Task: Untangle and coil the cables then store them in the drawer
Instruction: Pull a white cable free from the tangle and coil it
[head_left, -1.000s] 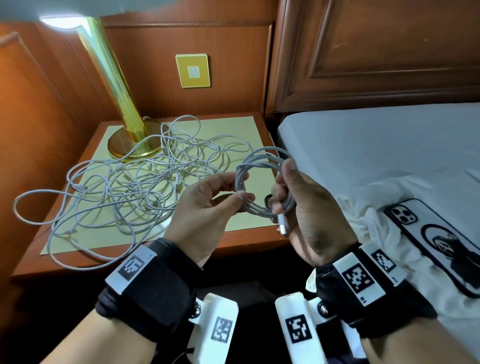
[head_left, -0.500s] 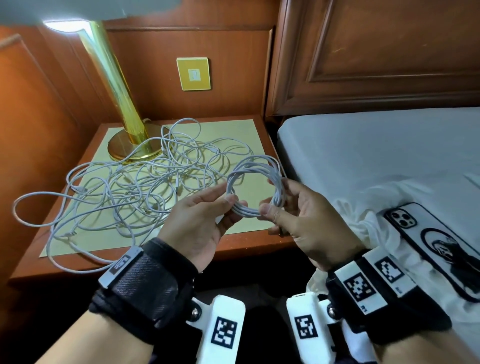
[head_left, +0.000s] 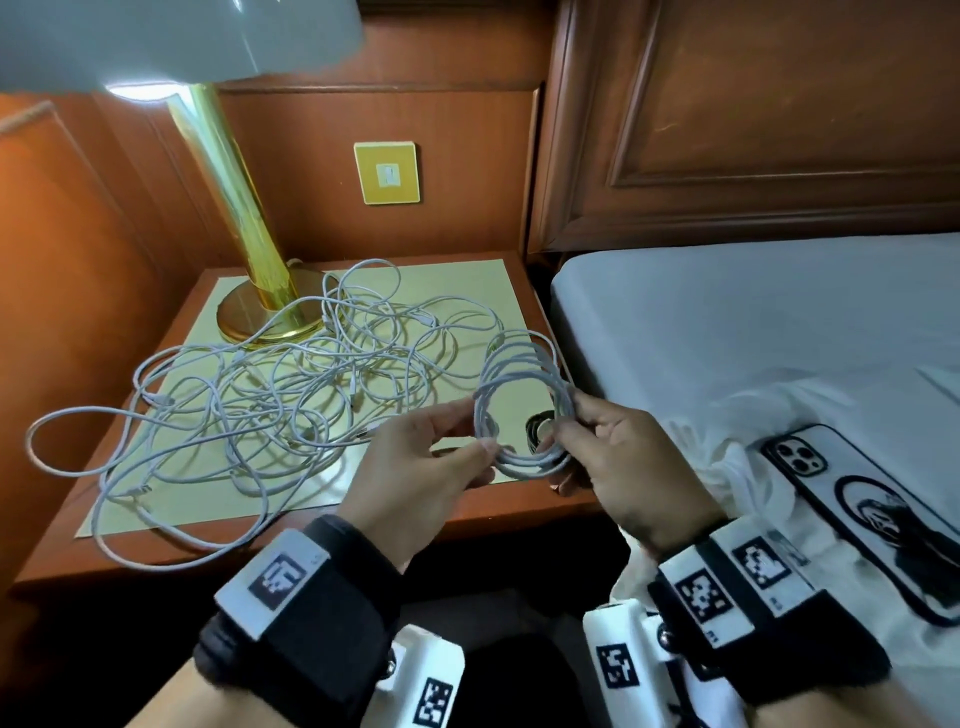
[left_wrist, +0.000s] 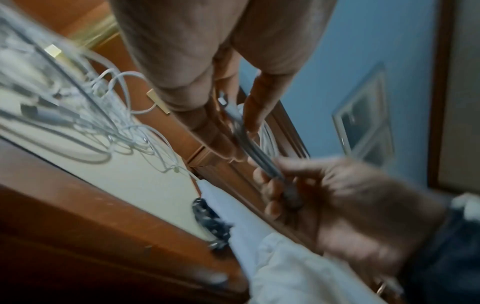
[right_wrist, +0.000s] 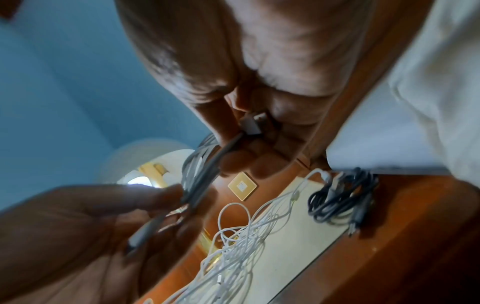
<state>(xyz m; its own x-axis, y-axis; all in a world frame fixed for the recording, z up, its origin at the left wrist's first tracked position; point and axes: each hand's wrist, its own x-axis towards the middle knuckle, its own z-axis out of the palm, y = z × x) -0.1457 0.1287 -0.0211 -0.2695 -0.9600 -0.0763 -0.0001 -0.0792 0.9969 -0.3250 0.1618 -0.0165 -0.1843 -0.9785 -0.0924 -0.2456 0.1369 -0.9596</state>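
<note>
While our left hand (head_left: 415, 467) pinches the near left side of the white coil (head_left: 522, 410) between thumb and fingers (head_left: 441, 415), our right hand (head_left: 623, 467) clamps its fingers on the coil's right side, holding it upright at the center of the frame, above the tabletop (head_left: 363, 525). The right wrist view shows a plug (right_wrist: 253, 122) tucked against that palm. A tangle of white cables (head_left: 270, 395) sprawls across the left middle of the frame, beside the brass lamp (head_left: 260, 291). A small black cable (right_wrist: 340, 195) lies near the tabletop's right edge. A phone (head_left: 872, 514) lies on the bed (head_left: 753, 322) at lower right.
</note>
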